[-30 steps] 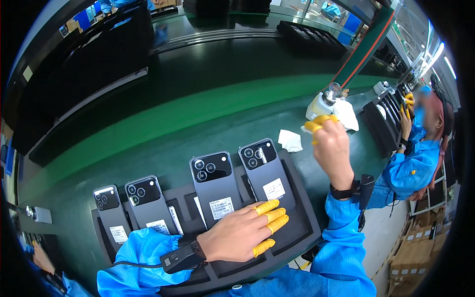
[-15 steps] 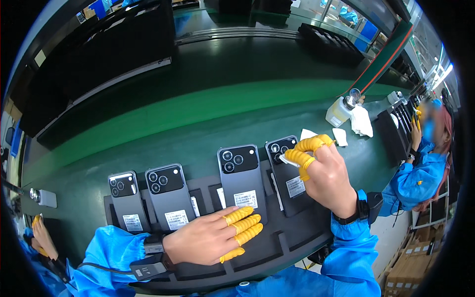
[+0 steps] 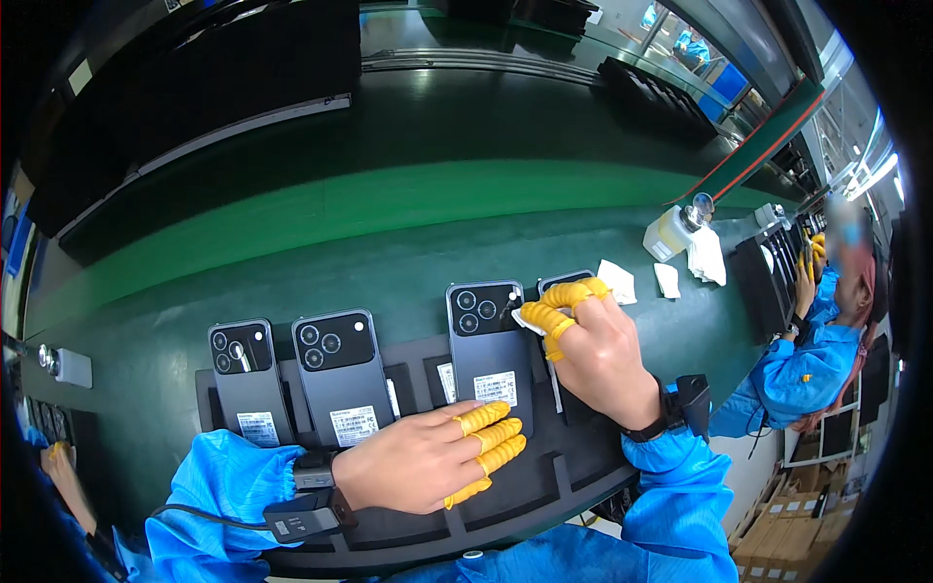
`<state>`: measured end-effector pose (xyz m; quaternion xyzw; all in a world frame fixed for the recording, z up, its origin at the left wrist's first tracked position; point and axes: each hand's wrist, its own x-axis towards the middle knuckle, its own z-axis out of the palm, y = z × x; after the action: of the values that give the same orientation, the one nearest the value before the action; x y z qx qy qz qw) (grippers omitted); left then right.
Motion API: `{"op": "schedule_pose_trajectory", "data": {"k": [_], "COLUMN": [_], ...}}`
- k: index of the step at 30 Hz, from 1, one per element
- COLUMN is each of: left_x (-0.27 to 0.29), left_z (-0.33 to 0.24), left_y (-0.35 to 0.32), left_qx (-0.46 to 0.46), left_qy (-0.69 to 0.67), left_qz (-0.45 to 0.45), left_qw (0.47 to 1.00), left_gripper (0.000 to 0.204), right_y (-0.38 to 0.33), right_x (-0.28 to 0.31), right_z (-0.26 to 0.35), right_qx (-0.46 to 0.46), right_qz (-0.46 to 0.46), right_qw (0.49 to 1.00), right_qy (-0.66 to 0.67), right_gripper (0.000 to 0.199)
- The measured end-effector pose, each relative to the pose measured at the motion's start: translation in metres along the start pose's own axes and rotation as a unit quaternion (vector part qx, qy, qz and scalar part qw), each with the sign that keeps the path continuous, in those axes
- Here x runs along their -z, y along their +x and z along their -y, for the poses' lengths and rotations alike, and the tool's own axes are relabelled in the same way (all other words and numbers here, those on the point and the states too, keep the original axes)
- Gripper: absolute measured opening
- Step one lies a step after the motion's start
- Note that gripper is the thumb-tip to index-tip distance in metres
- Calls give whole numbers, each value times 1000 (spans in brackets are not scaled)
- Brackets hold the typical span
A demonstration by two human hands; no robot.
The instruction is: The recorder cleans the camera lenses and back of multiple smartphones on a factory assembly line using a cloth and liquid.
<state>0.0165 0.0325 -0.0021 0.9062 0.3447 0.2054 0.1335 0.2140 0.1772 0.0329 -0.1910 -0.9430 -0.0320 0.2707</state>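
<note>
Several dark grey phones stand back side up in a slotted black foam tray (image 3: 520, 496), camera ends pointing away from me. My left hand (image 3: 408, 462), yellow finger cots on its fingers, lies flat with fingers stretched over the lower end of the third phone from the left (image 3: 462, 358). In a pinch, my right hand (image 3: 607, 360), also in yellow cots, holds a small folded white wipe (image 3: 529, 321) at the right edge of that phone's camera block. The rightmost phone (image 3: 575, 400) is partly hidden beneath my right hand. At left are the leftmost phone (image 3: 251, 391) and the second phone (image 3: 340, 387).
White wipes (image 3: 616, 282) lie beyond my right hand, near a pump bottle (image 3: 671, 233) and a wipe stack (image 3: 707, 257). Another bottle (image 3: 72, 367) stands far left. A co-worker in blue (image 3: 812, 360) is at right beside black trays (image 3: 768, 267); another person's hand (image 3: 66, 476) shows at left.
My right hand has moved left with the wipe, from the rightmost phone's camera block to the third phone's. My left hand stays on the third phone. The whole view has shifted slightly.
</note>
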Motion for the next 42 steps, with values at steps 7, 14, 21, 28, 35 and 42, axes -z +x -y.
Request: {"op": "schedule_pose_trajectory", "data": {"k": [7,14,21,28,35,42], "left_x": [-1,0,0,1,2,33], "left_z": [0,1,1,2,1,-22], "left_y": [0,1,0,3,-2,-32], "left_qx": [-1,-5,-5,-1,-6,23], "left_qy": [13,22,26,13,12,50], "left_qz": [-5,-9,-12,-19,-6,8], "left_qw": [1000,1000,1000,1000,1000,998], "left_gripper": [45,45,43,42,47,50], "right_y": [-12,-34,-44,-50,-46,-30], "right_x": [15,33,20,17,20,32], "right_z": [17,31,39,31,35,40], "right_qx": [15,-28,-34,-49,-57,-23], "right_qz": [46,50,-31,-44,-26,18], "right_qw": [997,998,997,995,995,999], "right_qy": [56,31,59,75,81,36], "right_gripper": [31,37,41,42,42,44]}}
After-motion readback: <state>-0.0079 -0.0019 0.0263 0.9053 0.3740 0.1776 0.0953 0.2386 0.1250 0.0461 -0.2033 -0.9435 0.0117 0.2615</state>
